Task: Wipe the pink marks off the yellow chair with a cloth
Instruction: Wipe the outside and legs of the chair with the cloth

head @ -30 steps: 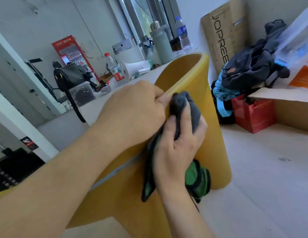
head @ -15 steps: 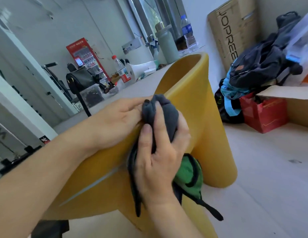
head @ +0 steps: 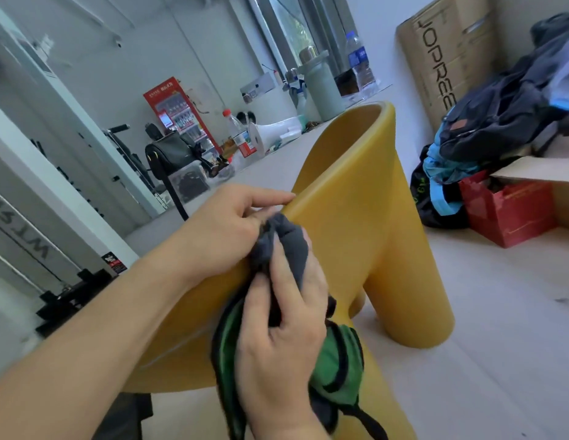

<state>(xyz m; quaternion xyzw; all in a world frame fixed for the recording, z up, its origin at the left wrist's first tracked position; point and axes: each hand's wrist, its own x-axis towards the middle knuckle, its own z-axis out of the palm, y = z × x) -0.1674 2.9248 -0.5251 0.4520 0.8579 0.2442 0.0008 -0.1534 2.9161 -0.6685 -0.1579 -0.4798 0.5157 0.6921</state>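
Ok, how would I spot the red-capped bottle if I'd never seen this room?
Look past the yellow chair to the grey counter behind it. The red-capped bottle stands there, just left of the white megaphone lying on its side. Its red cap and label set it apart from the blue-labelled bottle near the window.

Yellow chair (head: 365,217), grey cloth (head: 289,242) (green lining, black trim), red box (head: 511,211).

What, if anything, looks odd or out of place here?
Two things. The cloth gripped by the right hand has a green part with black straps, more like a pouch or garment than a rag. And no pink marks show on the yellow chair; any may be hidden under the cloth.
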